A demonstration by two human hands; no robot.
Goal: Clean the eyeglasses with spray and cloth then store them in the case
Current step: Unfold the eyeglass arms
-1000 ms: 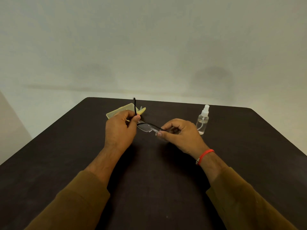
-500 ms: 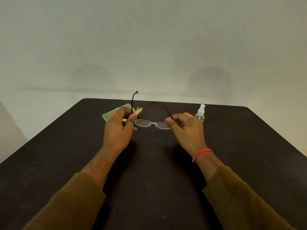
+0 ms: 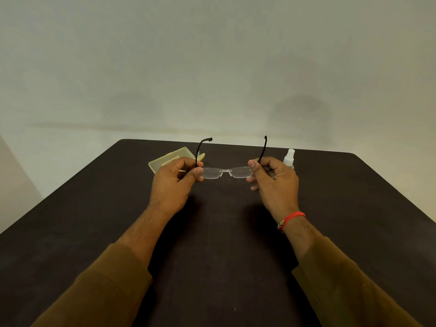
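Rimless eyeglasses (image 3: 225, 172) with thin black temples hang above the dark table, lenses toward me, both temples unfolded and pointing up and away. My left hand (image 3: 175, 182) pinches the left hinge. My right hand (image 3: 273, 180) pinches the right hinge. A pale yellow glasses case (image 3: 168, 160) lies shut on the table behind my left hand. A yellow cloth (image 3: 201, 157) peeks out next to the case, mostly hidden by the hand and temple. A small clear spray bottle (image 3: 289, 158) with a white cap stands just behind my right hand.
The dark table (image 3: 219, 232) stretches from me to a far edge near the wall. Its right rear corner lies beyond the bottle. A plain light wall fills the upper half. My sleeves are brown, and a red band circles my right wrist.
The glasses were opened out: the right temple unfolded, both hands rose and moved apart, and the frame now sits level and facing me.
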